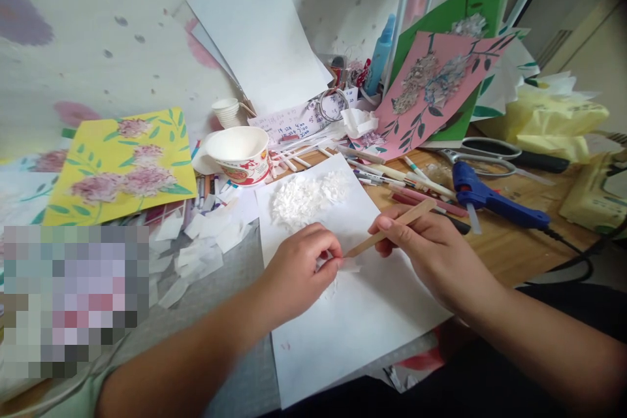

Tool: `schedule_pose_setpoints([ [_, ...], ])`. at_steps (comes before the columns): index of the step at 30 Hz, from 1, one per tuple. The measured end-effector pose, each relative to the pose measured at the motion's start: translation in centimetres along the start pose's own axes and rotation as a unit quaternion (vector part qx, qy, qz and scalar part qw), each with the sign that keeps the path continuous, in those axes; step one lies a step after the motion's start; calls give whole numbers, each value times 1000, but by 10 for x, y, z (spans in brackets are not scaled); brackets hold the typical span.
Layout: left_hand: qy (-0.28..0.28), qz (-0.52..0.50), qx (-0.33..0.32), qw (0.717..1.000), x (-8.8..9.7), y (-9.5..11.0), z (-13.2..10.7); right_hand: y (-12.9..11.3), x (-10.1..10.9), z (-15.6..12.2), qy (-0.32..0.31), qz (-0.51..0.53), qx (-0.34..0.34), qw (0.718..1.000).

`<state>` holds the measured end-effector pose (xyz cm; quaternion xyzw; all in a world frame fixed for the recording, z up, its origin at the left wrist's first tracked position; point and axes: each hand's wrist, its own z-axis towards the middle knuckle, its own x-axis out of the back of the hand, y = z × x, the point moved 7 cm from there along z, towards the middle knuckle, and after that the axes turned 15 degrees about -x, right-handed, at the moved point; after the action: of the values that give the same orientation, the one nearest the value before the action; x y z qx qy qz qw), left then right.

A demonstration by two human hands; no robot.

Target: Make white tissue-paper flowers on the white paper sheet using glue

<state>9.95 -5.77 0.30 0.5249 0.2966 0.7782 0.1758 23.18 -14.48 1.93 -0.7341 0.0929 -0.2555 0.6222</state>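
Observation:
A flat wooden craft stick is gripped in my right hand, its tip slanting down to the left. That tip meets the fingertips of my left hand, which are pinched together; what they hold, if anything, is too small to name. Both hands are over a white sheet of paper. On its upper part sit fluffy clusters of crumpled white paper bits. A little more white material shows beneath my left fingers, partly hidden.
Loose white paper scraps lie at left, below a yellow flower picture. A paper bowl stands behind the sheet. Pens, scissors and a blue glue gun are at right, near a pink flower picture.

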Motion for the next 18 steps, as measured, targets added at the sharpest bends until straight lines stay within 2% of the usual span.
schedule_pose_setpoints([
  [7, -46, 17, -33, 998, -1, -1, -5, 2, -11, -1, -47, 5, -14, 999],
  [11, -55, 29, -53, 997, 0, 0, -6, 4, -9, -1, -31, 9, -10, 999],
  [14, -29, 27, -78, 996, 5, 5, -4, 2, 2, -2, 19, 15, 6, 1000],
  [18, 44, 82, -147, 985, 16, 13, -3, -7, 16, -7, 81, -1, 65, 995],
])
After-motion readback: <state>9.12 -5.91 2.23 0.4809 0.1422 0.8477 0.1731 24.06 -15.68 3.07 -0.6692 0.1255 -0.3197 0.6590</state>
